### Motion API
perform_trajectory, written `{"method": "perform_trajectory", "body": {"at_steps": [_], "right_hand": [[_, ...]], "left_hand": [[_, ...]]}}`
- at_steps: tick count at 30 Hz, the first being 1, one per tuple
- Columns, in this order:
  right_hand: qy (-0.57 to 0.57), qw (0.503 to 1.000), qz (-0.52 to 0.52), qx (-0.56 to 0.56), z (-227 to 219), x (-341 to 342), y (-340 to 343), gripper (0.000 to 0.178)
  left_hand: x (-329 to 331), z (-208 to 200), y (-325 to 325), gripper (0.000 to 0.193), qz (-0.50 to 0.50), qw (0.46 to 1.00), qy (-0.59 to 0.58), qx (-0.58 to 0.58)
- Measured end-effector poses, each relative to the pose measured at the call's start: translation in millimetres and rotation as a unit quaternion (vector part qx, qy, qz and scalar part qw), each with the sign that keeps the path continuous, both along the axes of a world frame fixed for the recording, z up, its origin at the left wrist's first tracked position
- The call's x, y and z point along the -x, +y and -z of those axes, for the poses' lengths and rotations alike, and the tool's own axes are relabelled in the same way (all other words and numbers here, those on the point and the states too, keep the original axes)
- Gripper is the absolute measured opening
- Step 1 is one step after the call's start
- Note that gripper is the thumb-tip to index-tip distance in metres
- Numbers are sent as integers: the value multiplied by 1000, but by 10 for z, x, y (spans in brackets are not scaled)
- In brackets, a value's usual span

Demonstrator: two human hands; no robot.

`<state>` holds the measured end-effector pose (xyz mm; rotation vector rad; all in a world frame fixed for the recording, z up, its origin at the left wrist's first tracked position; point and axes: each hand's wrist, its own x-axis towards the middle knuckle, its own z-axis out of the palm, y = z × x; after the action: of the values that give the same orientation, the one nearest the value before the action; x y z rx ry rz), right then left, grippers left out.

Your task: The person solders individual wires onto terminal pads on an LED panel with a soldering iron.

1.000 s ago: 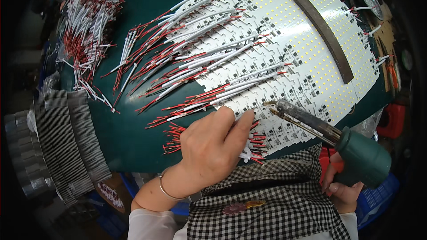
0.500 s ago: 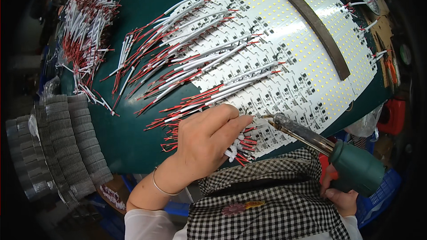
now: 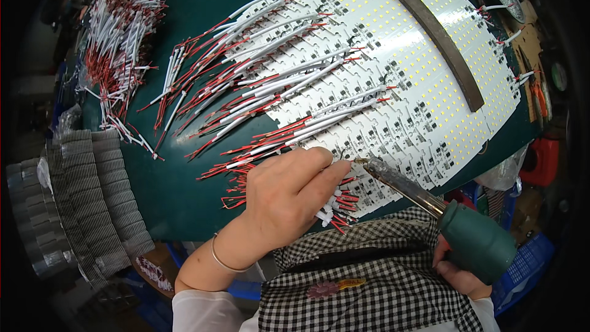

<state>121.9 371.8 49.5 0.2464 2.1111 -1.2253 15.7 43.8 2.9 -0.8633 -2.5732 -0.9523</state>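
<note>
My left hand (image 3: 283, 200) is closed in a pinch over the near edge of the white LED circuit boards (image 3: 381, 141). Red-and-white wires (image 3: 338, 206) stick out from under its fingers; what lies right at the fingertips is mostly hidden. My right hand (image 3: 464, 280) is wrapped round the green handle of a soldering iron (image 3: 476, 240), which hides most of the fingers. The iron slants up to the left, and its tip is right beside my left fingertips. More white-sleeved wires (image 3: 295, 89) with red ends lie in rows across the boards.
A curved dark metal bar (image 3: 430, 24) lies across the boards. To the left are a heap of wires (image 3: 120, 43) on the green table (image 3: 178, 203) and stacked grey ribbed parts (image 3: 92, 197). Pliers with orange handles (image 3: 539, 98) and a red container (image 3: 542, 161) are at the right.
The soldering iron has moved a little left, its tip now closer to my left fingertips. My right hand has shifted left with it. My left hand has barely moved.
</note>
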Motion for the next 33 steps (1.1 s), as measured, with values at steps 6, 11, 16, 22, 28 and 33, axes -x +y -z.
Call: {"method": "perform_trajectory", "body": {"at_steps": [6,11,16,22,28,33], "right_hand": [[8,999,-45,-16,-197,265,-205,42],[121,933,246,231,-51,126,-233,65],[78,928,264,250,-161,204,-261,63],[159,906,247,304,-43,225,-230,61],[157,906,241,310,-4,202,-150,61],[187,901,243,308,15,210,-155,62]], "left_hand": [[-6,24,10,22,-1,1000,19,10],[-27,-15,12,23,0,1000,24,19],[-33,-64,16,36,-1,999,-4,35],[-32,-124,-26,37,19,998,-63,21],[-80,-233,-63,38,-62,997,-22,-40],[-35,-167,74,40,-35,999,3,-31]]}}
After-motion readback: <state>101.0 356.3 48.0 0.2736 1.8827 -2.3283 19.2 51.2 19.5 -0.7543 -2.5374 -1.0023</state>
